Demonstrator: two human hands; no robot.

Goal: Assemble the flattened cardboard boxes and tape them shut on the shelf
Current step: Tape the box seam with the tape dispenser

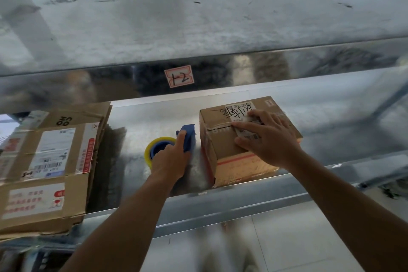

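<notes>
Pale floor tiles (309, 238) show at the bottom of the view, below the front lip of a shiny metal shelf (143, 121). Two bare forearms reach up and forward onto it.

The left hand (170, 161) grips a blue tape dispenser (188, 139), its fingers curled round the handle and the index finger laid along the blue body. A yellow-tinted tape roll (154, 146) sits on the dispenser's left side, by the knuckles. The dispenser's long axis runs away from the person, with its head aimed at the back of the shelf. That head is just beside the left wall of an assembled cardboard box (223, 139); whether the two touch cannot be told.

The right hand (269, 137) lies palm down on top of the box, fingers straight and spread, pointing left, holding nothing. The fingertips rest over a white shipping label (240, 108) with black handwriting and over a tape seam that crosses the top.

The box stands closed near the shelf's front edge, right of centre. Its longer side appears to run left to right along the shelf, turned a little so that the right end sits further back.

Well apart on the left lies a stack of flattened boxes (44, 161) bearing labels and red print, overhanging the front lip.

Further back, the front rail of an upper shelf (198, 17) carries a red-bordered sticker (179, 76) marked "1-2".
</notes>
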